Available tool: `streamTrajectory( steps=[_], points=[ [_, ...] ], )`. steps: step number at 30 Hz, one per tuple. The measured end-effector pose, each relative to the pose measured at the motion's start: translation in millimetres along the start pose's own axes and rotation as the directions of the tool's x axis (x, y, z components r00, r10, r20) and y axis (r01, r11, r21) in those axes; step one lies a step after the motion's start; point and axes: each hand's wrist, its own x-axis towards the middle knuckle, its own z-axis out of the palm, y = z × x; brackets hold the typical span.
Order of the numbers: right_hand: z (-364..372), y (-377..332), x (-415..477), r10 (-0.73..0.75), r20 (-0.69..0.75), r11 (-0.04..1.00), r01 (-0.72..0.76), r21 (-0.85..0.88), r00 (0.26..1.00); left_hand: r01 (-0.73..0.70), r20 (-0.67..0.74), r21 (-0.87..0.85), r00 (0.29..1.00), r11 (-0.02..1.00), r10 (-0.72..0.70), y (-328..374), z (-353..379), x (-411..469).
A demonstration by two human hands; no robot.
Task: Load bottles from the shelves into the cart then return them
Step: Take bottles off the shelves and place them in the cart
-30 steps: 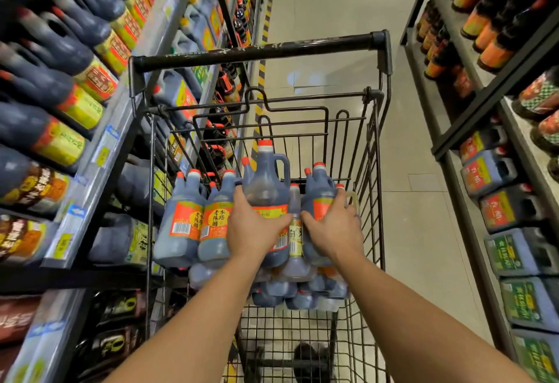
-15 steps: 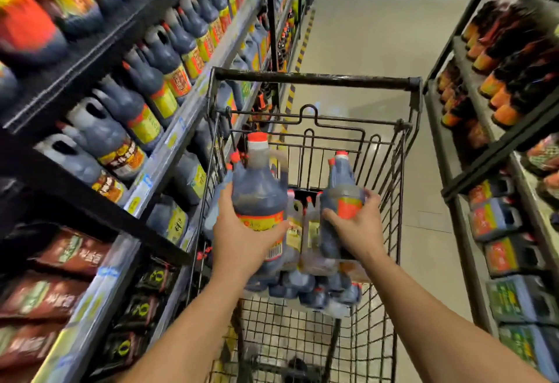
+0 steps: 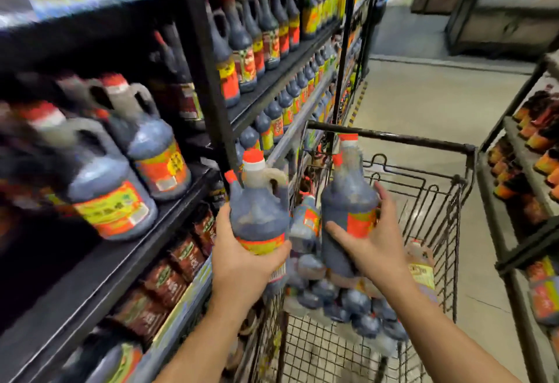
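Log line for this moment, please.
left hand: holds jug | right hand: holds bottle | cart: other bottles piled inside | shelf: stocked, at left

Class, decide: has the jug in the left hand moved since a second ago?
Yes. The jug in the left hand rose left, out past the cart side, toward the shelves.

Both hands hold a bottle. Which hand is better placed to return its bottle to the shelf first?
Probably left. The left hand holds its jug beside the shelf on the left; the right hand holds its bottle over the cart, farther away.
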Motion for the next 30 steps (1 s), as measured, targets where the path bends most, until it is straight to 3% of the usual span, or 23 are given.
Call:
streamTrajectory(
  steps=[7, 16, 24, 30],
  points=[
    [47.2, -86.8, -41.5, -0.179, 0.074, 0.984, 0.177, 0.023, 0.981, -0.050, -0.141, -0.015, 0.989, 0.999, 0.047, 30.9, -100.3, -25.7],
    [118.7, -163.5, -95.8, -0.334, 0.286, 0.942, 0.311, 0.122, 0.898, -0.069, -0.367, 0.049, 0.927, 0.996, 0.082, 44.4, -206.2, -47.2],
    [185.0, -198.6, -131.8, -0.393, 0.413, 0.919, 0.345, 0.189, 0.821, 0.060, -0.560, 0.202, 0.826, 0.978, 0.065, 23.2, -278.7, -52.9],
    [233.8, -217.9, -140.1, -0.392, 0.422, 0.920, 0.334, 0.206, 0.818, 0.184, -0.658, 0.220, 0.753, 0.958, 0.007, 5.0, -307.6, -54.5]
  ],
)
